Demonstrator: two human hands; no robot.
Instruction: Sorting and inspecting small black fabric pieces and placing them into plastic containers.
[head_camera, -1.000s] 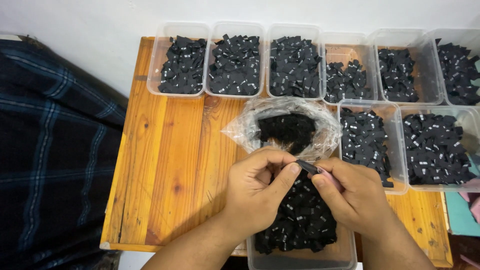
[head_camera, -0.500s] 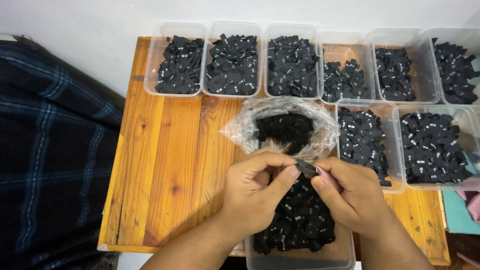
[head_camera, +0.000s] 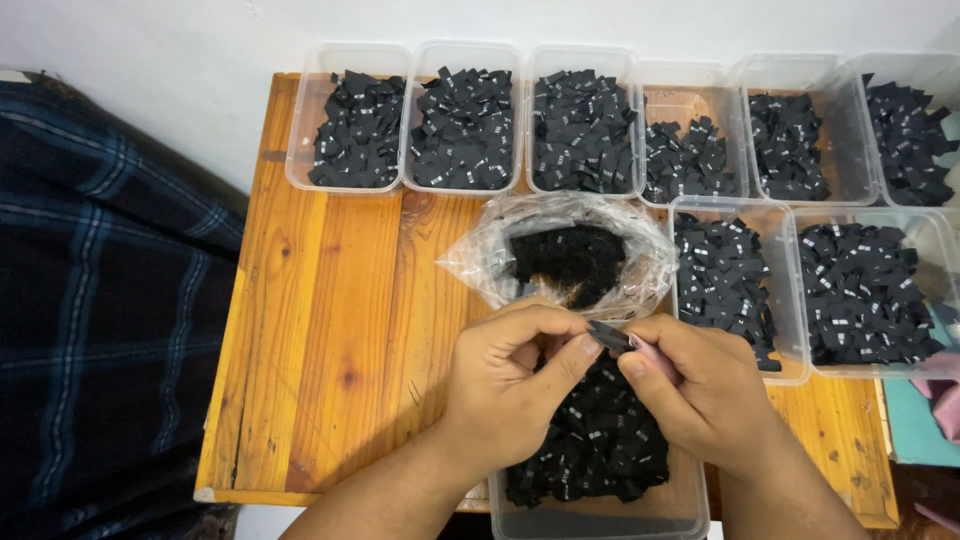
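Above the near plastic tub (head_camera: 600, 515) of black fabric labels, the left hand (head_camera: 510, 385) and right hand (head_camera: 705, 390) pinched one black label (head_camera: 608, 337) between their fingers. Just beyond lay an open clear bag (head_camera: 570, 255) on the wooden counter (head_camera: 330, 330).

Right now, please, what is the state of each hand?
Left hand: closed, pinching one end of a small flat black fabric label.
Right hand: closed, pinching the same label's other end.
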